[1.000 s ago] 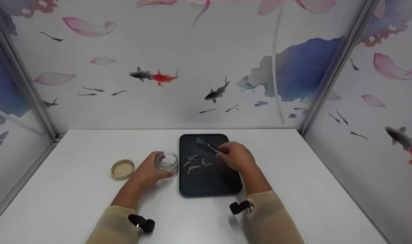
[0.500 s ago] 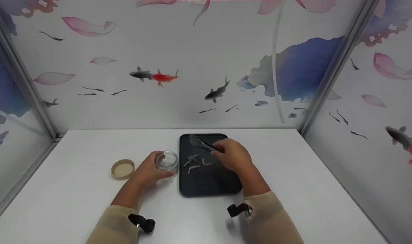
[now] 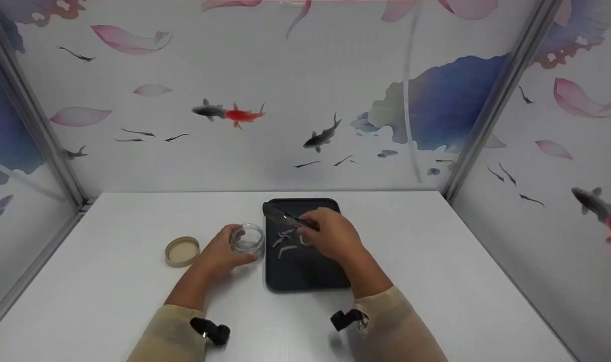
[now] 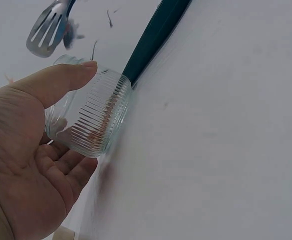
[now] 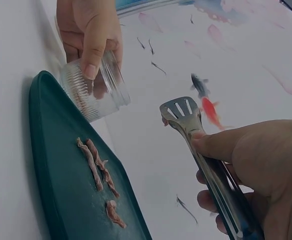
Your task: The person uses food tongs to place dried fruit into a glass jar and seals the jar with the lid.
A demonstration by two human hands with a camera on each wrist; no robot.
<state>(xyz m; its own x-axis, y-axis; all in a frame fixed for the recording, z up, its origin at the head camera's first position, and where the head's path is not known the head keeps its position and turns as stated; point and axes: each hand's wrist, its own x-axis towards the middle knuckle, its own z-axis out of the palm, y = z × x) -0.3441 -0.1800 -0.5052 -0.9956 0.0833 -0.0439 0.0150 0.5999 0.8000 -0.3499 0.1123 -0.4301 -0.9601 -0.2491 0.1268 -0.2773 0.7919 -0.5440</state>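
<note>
My left hand point(image 3: 220, 254) point(image 4: 33, 165) point(image 5: 88, 25) grips a small ribbed glass jar point(image 3: 247, 238) point(image 4: 93, 117) point(image 5: 93, 90) that stands on the white table just left of a dark tray point(image 3: 305, 274) point(image 5: 51, 165). Several small pale strips point(image 3: 287, 241) point(image 5: 98, 167) lie on the tray. My right hand point(image 3: 330, 235) point(image 5: 258, 160) holds metal tongs point(image 3: 283, 217) point(image 5: 195, 135) point(image 4: 48, 27) with slotted tips. The tongs hover above the tray's far left part, near the strips, with nothing between their tips.
A tan round lid point(image 3: 182, 251) lies on the table left of the jar. Printed walls with metal corner posts point(image 3: 491, 105) close in the table at the back and both sides.
My right hand has carried the tongs leftward over the tray, from its far middle to above the strips. The left hand and jar have stayed still.
</note>
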